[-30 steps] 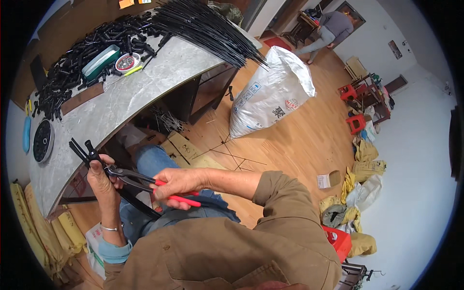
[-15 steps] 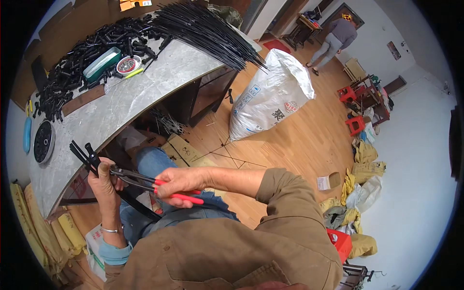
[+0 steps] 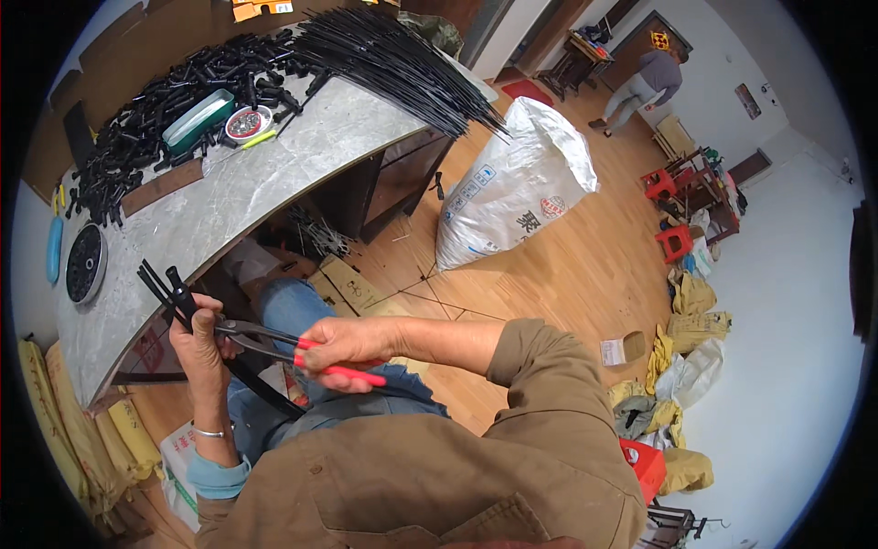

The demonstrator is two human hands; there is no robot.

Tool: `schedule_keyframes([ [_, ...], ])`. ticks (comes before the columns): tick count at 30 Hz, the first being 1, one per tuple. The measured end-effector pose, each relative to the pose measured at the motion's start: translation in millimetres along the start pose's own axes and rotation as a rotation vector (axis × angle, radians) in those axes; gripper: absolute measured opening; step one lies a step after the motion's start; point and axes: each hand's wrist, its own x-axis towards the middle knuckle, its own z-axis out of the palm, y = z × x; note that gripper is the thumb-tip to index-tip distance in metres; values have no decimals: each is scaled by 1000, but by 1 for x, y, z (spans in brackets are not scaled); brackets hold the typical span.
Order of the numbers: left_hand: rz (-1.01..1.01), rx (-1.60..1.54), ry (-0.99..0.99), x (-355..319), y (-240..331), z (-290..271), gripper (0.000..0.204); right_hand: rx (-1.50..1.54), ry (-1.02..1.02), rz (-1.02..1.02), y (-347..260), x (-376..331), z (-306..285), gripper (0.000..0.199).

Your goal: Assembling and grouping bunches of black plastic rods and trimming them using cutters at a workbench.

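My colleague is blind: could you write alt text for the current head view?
A person's right hand grips red-handled pliers, their tip at the left hand, which holds black rods. A grey table bears heaped black parts and long thin rods; a white sack stands on the wooden floor, and another person is farther back.

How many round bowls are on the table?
2: a metal-filled bowl beside the green tray, and a dark-filled bowl farther left on the table. The black pile may hide more.

Pliers [image 3: 273,335] before tbl [image 3: 251,192], sack [image 3: 512,188] on flr [image 3: 576,274] to R
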Motion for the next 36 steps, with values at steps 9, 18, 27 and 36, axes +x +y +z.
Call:
schedule_keyframes([
  [9,-204,47,157,-6,-13,-18,7,-1258,418,-231,-47,-1,16,44],
  [18,-80,-76,8,-12,19,7,60,-108,-12,145,-29,-6,-21,23],
  [27,-69,-83,53,-8,12,-7,62,-1589,541,-623,-36,16,10,23],
  [36,-96,33,-106,-12,27,1,70,404,-60,253,-3,-5,11,34],
])
